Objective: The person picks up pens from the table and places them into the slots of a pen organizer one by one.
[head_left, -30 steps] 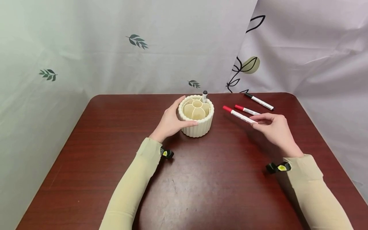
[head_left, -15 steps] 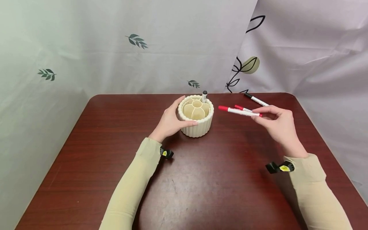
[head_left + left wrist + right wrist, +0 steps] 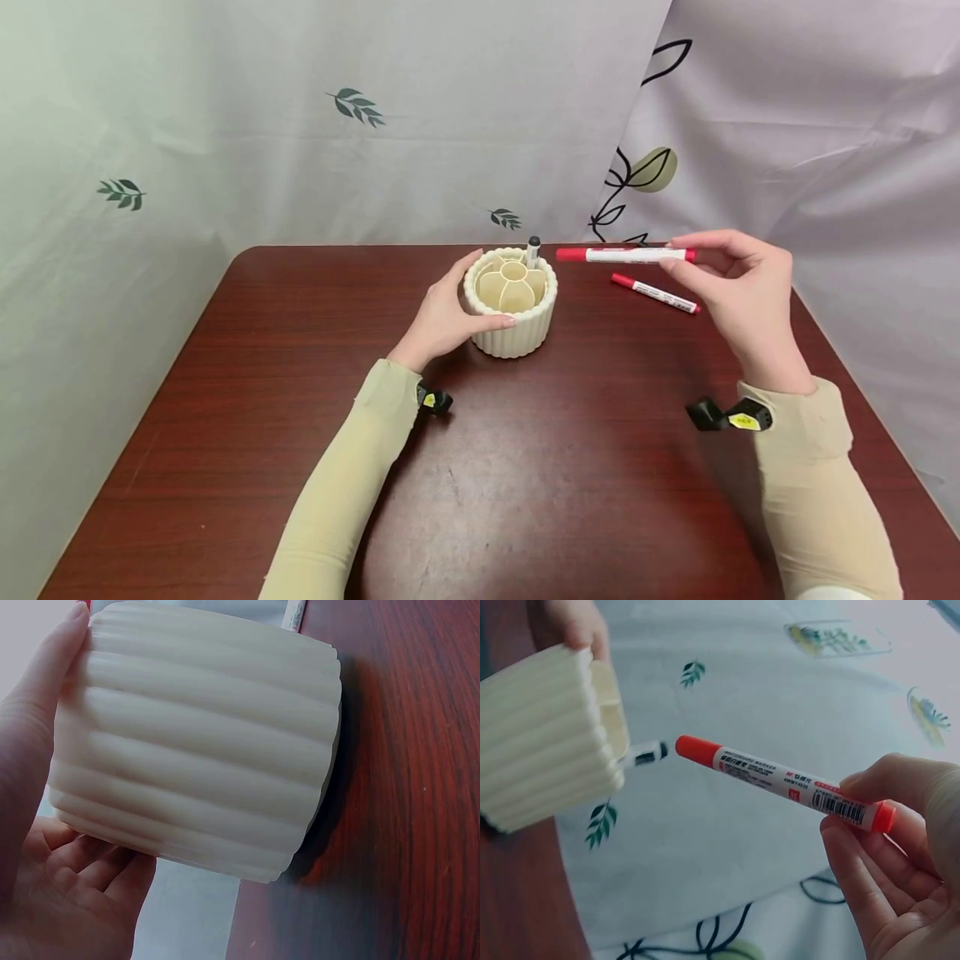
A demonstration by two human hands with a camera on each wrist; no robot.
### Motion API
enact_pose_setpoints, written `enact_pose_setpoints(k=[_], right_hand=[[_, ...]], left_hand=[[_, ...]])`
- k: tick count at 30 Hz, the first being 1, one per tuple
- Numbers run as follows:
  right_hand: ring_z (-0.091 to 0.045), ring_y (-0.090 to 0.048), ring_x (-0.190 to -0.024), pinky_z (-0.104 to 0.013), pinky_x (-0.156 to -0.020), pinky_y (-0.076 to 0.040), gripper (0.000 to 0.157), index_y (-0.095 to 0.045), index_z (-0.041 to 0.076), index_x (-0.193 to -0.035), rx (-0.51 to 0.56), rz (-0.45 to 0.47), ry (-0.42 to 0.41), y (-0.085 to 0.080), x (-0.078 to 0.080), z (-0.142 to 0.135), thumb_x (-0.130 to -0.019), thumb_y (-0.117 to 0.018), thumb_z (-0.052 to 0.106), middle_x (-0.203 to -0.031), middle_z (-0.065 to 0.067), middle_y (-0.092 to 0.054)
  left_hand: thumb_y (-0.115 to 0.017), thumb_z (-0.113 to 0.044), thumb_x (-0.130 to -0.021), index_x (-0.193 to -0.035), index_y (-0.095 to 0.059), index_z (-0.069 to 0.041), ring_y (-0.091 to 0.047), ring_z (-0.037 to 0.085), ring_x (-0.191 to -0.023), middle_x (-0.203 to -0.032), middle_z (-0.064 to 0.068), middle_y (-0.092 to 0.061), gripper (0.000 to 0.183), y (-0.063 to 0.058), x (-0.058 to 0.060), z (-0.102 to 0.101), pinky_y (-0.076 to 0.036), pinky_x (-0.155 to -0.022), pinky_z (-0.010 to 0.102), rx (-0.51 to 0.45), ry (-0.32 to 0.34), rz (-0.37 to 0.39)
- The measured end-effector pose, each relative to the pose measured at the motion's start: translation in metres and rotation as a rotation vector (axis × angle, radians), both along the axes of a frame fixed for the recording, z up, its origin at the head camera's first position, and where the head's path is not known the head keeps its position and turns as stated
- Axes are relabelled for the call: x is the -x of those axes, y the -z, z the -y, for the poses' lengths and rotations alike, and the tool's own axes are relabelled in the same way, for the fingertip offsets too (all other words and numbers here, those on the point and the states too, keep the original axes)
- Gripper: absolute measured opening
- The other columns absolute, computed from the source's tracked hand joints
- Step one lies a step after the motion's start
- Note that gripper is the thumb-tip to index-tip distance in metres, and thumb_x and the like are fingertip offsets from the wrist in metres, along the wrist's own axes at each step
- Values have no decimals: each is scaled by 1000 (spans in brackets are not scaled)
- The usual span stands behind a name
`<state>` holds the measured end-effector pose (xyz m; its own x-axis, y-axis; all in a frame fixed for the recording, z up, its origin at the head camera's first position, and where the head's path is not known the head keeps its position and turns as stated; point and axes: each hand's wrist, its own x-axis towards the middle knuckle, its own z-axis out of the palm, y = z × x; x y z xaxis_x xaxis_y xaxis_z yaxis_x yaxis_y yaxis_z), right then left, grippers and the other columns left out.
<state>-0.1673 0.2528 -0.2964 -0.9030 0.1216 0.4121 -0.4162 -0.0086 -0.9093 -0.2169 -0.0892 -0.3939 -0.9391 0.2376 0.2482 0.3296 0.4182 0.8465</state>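
A cream fluted pen holder (image 3: 516, 335) with petal-shaped compartments stands upright on the table. My left hand (image 3: 442, 321) grips it from the left, thumb at the near side and fingers round the far side. In a back-right compartment stands a black-capped marker (image 3: 533, 252). My right hand (image 3: 750, 292) pinches a red whiteboard marker (image 3: 772, 778) near its tail end, between thumb and fingers. That marker is raised above the table, roughly level, its red cap (image 3: 572, 255) pointing left and just right of the holder's rim.
Another red marker (image 3: 663, 296) lies on the dark wooden table (image 3: 540, 467), below the raised one. A pale patterned cloth (image 3: 450, 125) hangs behind the table's back edge. The loose black marker from earlier is hidden by my right hand and its marker.
My right hand has lifted the red marker off the table, up and back, and turned it from slanted to level. The left hand and pen holder have stayed put.
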Motion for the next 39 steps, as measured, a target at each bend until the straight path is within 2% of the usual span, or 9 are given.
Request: enact_pose_setpoints(k=[4, 12, 19, 23, 28, 31, 39], right_hand=[[-20, -70, -79, -24, -79, -57, 31, -70, -17, -106, 37, -46, -39, -7, 4, 10, -77, -80, -15, -91, -15, -74], [-22, -68, -80, -25, -79, -57, 33, -71, -15, -109, 38, -89, -61, -19, 13, 27, -78, -81, -12, -93, -16, -73], [-21, -67, -79, -24, -75, -56, 29, -73, -11, -110, 17, -110, -75, -24, 22, 36, -82, -79, -9, -93, -14, -73], [-22, -67, -80, -24, -74, -57, 28, -74, -8, -111, -53, -104, -95, -24, 28, 42, -83, -78, -8, -97, -15, -74], [-21, -69, -82, -24, -78, -57, 27, -76, -2, -113, -242, -83, -81, -20, 35, 49, -86, -78, -2, -100, -12, -74], [-20, -71, -84, -23, -74, -57, 26, -76, 1, -114, -323, -58, -94, -15, 37, 56, -88, -77, 1, -102, -10, -75], [-22, -73, -87, -25, -80, -57, 24, -75, 1, -113, -390, 9, -167, 3, 38, 77, -89, -73, 0, -105, -13, -73]], left_hand=[[-96, -51, -65, -155, -40, -30, -53, 6, -122, -141, -12, -53, 108, 0, -1, 0, -43, -104, 31, -2, -1, 8], [-95, -49, -66, -156, -40, -28, -53, 7, -123, -143, -9, -53, 108, -1, -1, 1, -43, -104, 32, 2, 1, 14], [-95, -49, -66, -156, -39, -26, -52, 8, -124, -144, -8, -53, 109, -2, -1, 1, -42, -105, 33, 14, -1, 10], [-95, -49, -66, -156, -40, -26, -52, 8, -123, -143, -8, -53, 108, -3, 0, 1, -43, -105, 33, 11, 1, 0], [-95, -48, -66, -156, -40, -27, -52, 7, -123, -143, -9, -53, 107, -3, 0, 1, -43, -104, 32, 12, 2, -1], [-95, -48, -66, -156, -40, -27, -52, 7, -124, -144, -8, -53, 107, -3, 0, 1, -43, -104, 32, 11, 3, 2], [-95, -49, -66, -156, -39, -26, -52, 8, -125, -145, -6, -52, 108, -2, 0, 1, -42, -105, 32, 13, -1, 6]])
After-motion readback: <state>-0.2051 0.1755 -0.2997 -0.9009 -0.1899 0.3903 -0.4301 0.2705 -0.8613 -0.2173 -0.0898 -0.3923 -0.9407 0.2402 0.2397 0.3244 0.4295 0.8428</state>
